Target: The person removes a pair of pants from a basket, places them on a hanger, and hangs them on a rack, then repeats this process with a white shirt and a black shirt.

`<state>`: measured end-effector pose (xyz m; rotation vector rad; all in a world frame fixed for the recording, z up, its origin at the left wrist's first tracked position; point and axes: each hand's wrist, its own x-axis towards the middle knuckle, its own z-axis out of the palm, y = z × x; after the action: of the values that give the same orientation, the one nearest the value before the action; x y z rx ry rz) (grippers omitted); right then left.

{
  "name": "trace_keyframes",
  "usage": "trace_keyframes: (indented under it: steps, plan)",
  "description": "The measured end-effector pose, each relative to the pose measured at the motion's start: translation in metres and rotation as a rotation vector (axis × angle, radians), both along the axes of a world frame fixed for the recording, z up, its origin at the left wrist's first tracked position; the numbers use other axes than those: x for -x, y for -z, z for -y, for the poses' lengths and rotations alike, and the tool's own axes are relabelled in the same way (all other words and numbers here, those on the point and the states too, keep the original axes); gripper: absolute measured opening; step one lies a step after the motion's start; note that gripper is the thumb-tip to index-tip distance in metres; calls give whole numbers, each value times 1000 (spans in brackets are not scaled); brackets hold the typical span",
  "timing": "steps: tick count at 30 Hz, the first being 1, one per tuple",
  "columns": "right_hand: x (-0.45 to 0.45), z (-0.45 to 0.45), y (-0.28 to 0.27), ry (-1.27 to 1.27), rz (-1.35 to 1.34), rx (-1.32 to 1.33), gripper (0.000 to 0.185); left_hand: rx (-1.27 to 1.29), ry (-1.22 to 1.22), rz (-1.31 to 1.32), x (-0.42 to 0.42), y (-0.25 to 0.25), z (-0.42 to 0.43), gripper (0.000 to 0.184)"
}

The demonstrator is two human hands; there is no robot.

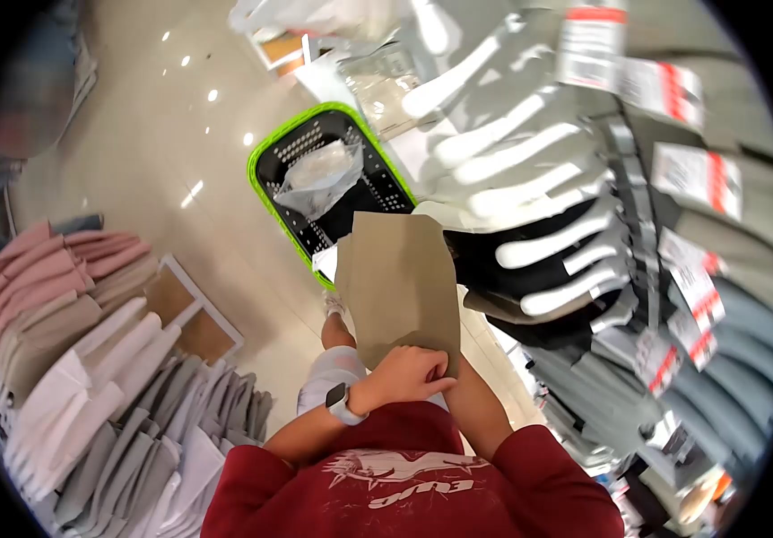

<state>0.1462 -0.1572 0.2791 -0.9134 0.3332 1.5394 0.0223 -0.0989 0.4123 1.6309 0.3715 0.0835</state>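
One folded khaki garment [400, 278] stretches out in front of my body, its near end under my left hand [407, 370] and the rest of the fabric reaching forward beyond my knuckles. My left fingers [433, 360] are bent over that near end; I cannot tell whether they pinch the cloth or simply rest against it. My right forearm [483, 405] runs up to the same end and disappears beneath the fabric, so that hand is hidden and I cannot tell what its fingers do. A smartwatch [343, 403] with a pale band sits on my left wrist, its screen dark.

From my view the garment's far end overlaps the near part of a black shopping basket with a bright green rim [268, 142]. A clear plastic bag [322, 179] with something pale inside lies in it.

As for writing, my maroon T-shirt [530, 489] carries a white print with large letters, upside down to me and too distorted to read surely. At my right, several white price tags [696, 179] with red bands hang by the clothes rack; their small print is too blurred to make out. At my left, pink garments [41, 269] hang beside beige, white and grey ones, and I can read no brand there.
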Motion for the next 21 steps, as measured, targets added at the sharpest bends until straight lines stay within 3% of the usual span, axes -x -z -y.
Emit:
trace_keyframes:
  steps: [1,5,7,8,10,11,13,15,17,18,19,21]
  plan:
    - [5,6,-15,12,26,-6,56,-28,37,20,7,-15,1,18]
    - [22,37,-69,68,123,-3,55,30,-759,-71,30,-34,1,11]
    - [30,58,-91,107,152,-7,55,-254,-818,-72,36,-28,-8,18]
    - [37,68,-99,119,172,-6,55,-266,-793,-46,38,-29,-5,18]
    - [43,91,-115,154,203,-10,55,25,-655,-126,38,-37,7,29]
    - [46,106,-121,176,214,-15,54,10,-626,-114,37,-45,18,29]
    - [48,136,-132,213,237,-25,54,654,-564,-182,28,-61,39,35]
    - [46,169,-141,258,257,-37,54,728,-560,-155,21,-57,66,39]
    - [40,205,-145,307,277,-49,54,1038,-503,-116,13,-61,94,43]
    - [36,226,-146,330,284,-57,53,1181,-485,-197,1,-66,115,36]
    - [34,248,-148,358,290,-64,53,1166,-456,-219,-3,-68,134,36]
    - [32,291,-148,407,298,-78,53,1345,-203,-303,-7,-69,170,25]
